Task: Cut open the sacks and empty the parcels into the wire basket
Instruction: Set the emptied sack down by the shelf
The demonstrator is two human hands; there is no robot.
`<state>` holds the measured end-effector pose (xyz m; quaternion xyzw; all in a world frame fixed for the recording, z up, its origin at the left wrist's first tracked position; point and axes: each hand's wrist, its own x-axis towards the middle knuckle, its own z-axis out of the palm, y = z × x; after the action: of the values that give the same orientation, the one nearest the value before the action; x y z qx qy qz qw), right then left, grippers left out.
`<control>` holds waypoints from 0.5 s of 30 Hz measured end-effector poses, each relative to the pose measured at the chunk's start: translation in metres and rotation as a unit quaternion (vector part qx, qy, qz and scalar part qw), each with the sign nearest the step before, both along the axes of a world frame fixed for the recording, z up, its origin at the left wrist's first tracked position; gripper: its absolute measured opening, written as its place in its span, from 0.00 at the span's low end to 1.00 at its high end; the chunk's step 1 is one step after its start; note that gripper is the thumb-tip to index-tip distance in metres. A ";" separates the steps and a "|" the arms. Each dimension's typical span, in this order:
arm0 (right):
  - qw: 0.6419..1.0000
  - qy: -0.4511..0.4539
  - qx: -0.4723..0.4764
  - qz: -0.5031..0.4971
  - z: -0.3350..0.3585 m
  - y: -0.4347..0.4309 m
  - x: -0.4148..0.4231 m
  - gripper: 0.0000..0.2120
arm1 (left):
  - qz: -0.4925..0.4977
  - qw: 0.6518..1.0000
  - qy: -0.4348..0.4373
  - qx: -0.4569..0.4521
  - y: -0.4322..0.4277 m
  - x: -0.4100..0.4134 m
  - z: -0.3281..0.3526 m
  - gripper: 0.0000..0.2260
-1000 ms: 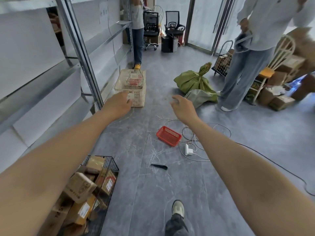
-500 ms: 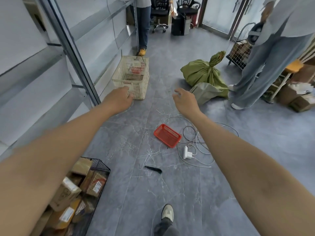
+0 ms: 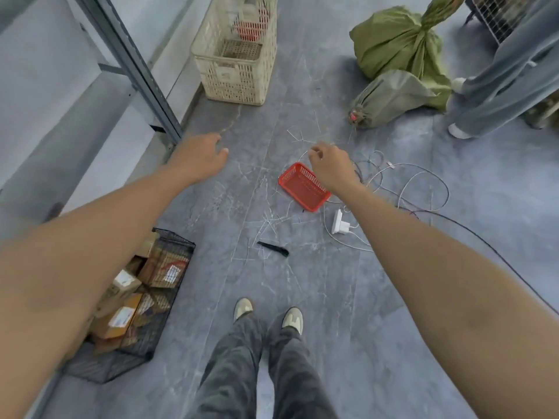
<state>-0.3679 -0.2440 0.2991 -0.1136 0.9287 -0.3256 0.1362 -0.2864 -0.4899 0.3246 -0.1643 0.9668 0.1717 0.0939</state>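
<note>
Bare forearms (image 3: pixel 106 237), baggy dark-grey trousers (image 3: pixel 239 367) — cream sneakers (image 3: pixel 243 308) (darker toes)

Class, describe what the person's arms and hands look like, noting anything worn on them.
Both forearms are bare, with no sleeves in view. The left hand and right hand wear no gloves, and no watch, bracelet or ring shows. Below are dark grey trousers and pale shoes.

Floor's smooth grey marbled tile (image 3: pixel 302 297), black wire mesh basket (image 3: pixel 169 249) holds brown cardboard parcels (image 3: pixel 121 316), green woven cloth sack (image 3: pixel 393 40), small red plastic tray (image 3: pixel 302 189).
</note>
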 end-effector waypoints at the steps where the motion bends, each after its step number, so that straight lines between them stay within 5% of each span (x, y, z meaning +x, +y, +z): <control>1: 1.000 -0.005 0.009 0.001 -0.014 -0.003 -0.002 0.13 | 0.002 1.000 -0.009 0.008 -0.001 -0.003 -0.014 0.23; 15: 0.989 -0.115 0.090 0.011 -0.290 -0.027 0.013 0.14 | 0.003 0.993 -0.106 0.059 -0.029 -0.003 -0.295 0.19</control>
<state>-0.3547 -0.2713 0.0096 -0.0726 0.9310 -0.2505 0.2556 -0.2895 -0.5192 0.0292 -0.1784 0.9393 0.2100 0.2045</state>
